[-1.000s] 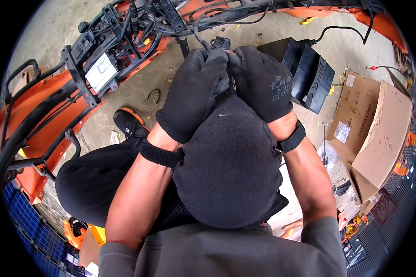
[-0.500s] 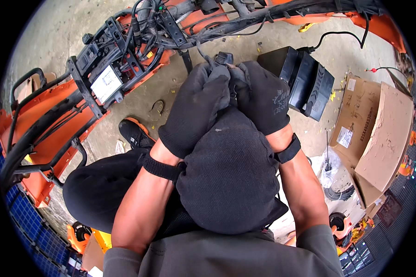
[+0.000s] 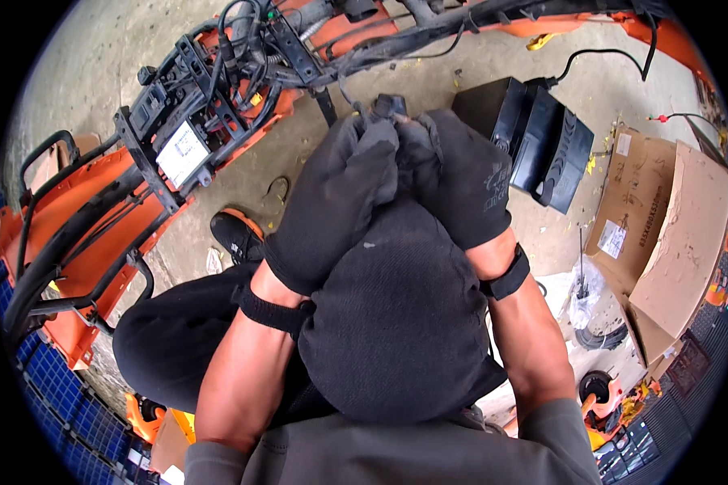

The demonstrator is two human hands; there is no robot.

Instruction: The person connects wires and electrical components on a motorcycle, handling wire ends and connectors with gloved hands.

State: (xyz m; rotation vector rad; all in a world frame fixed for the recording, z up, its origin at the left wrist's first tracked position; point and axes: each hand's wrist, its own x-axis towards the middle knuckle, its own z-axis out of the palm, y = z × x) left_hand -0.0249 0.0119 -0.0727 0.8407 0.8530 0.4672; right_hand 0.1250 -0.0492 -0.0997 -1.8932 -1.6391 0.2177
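Above my raised knee (image 3: 396,323), both my hands come together in dark work gloves. They are closed around a small black connector (image 3: 389,105), whose square end sticks out past the fingertips. My left hand (image 3: 328,198) pinches it and the cable (image 3: 347,91) that runs up to the frame (image 3: 416,44). From the other side, my right hand (image 3: 465,178) grips close to the connector, with a small brownish bit at its fingertips. The gloves hide most of what lies between the fingers, so how the pieces fit cannot be seen.
An orange vehicle body with a black wiring harness (image 3: 243,65) stretches across the far side and left. A black box-shaped unit (image 3: 526,137) stands right of my hands. Farther right lie an open cardboard box (image 3: 635,218) and a plastic bag (image 3: 584,295).
My left hand and wrist have shifted slightly down and left. Both hands keep their hold near the connector, and the view has moved a little.
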